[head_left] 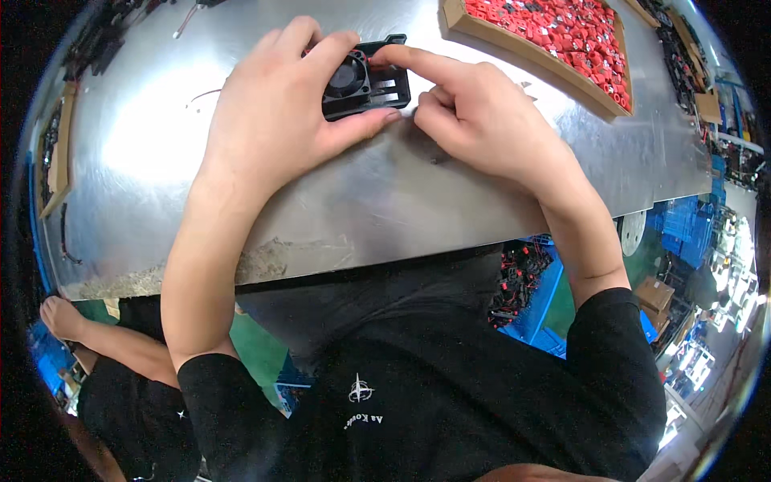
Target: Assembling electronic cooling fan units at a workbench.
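Cardboard tray (522, 50) of red parts (572, 30) beside hands on black fan housing (365, 79).

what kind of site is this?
Probably a small-parts assembly workshop: bare sheet-metal workbench, cardboard tray of small red plastic parts, and both hands on a black plastic fan housing.

You see one black plastic fan assembly (365, 76), a small round fan seated in a slotted rectangular frame. It lies flat on the worktop (385, 193), partly covered.
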The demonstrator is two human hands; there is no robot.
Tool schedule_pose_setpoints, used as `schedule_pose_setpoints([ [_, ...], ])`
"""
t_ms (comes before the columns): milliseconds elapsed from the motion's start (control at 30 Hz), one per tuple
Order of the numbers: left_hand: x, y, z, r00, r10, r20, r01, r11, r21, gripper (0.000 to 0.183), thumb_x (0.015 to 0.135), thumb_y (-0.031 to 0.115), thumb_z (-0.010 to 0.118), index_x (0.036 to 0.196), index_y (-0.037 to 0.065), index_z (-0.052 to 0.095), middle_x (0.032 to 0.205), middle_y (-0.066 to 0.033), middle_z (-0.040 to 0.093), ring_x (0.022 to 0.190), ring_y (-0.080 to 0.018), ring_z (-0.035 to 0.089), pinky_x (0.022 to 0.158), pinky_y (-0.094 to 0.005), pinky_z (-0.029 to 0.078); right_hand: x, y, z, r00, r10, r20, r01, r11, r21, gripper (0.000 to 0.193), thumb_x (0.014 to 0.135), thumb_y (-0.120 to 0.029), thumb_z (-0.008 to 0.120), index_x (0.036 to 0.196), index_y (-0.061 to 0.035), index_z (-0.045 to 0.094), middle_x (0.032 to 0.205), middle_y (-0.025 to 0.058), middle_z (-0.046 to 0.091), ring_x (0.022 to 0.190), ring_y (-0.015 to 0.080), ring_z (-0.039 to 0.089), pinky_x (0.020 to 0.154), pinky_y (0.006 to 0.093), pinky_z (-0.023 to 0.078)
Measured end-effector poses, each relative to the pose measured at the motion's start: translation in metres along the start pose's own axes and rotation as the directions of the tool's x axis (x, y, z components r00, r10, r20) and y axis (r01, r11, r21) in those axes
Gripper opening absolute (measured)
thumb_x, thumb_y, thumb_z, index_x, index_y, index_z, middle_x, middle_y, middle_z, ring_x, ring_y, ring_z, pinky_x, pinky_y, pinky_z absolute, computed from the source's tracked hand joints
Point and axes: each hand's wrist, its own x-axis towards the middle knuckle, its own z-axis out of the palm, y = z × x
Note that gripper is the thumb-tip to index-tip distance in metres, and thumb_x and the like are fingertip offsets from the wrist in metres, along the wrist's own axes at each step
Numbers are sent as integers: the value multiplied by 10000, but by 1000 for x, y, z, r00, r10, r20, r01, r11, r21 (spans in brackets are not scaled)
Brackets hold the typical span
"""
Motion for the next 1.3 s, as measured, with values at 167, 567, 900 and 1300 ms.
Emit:
schedule_pose_setpoints([
  [167,-1,-3,1,1000,-23,-1,23,1000,-16,627,783,448,841,1262,84,665,1084,-122,630,1023,-358,651,882,-435,539,9,14,-27,987,-117,110,115,993,26,638,843,-133,675,1468,-103,550,759,52,626,686,152,629,654,320,503],
  [567,-2,-16,-2,998,-13,-63,12,1000,-14,673,769,587,807,1195,78,699,1030,-141,604,962,-360,653,833,-453,558,6,33,-64,934,-270,233,288,956,-48,844,781,-202,819,1545,-124,467,1250,98,606,1097,267,619,958,418,515],
  [900,14,42,29,994,106,-23,-106,994,7,643,784,616,773,1125,87,636,1006,-145,573,915,-344,610,750,-474,526,47,-20,-62,895,84,-438,438,18,899,658,1033,-650,373,1193,-59,614,884,149,591,724,276,590,671,427,513],
  [1300,16,32,26,992,123,-9,-124,989,-81,593,783,444,828,1171,59,599,977,-146,545,890,-366,585,759,-466,496,29,-29,-27,932,-86,-351,260,834,487,769,1007,-784,257,861,-76,520,597,50,462,492,143,387,486,289,352],
])
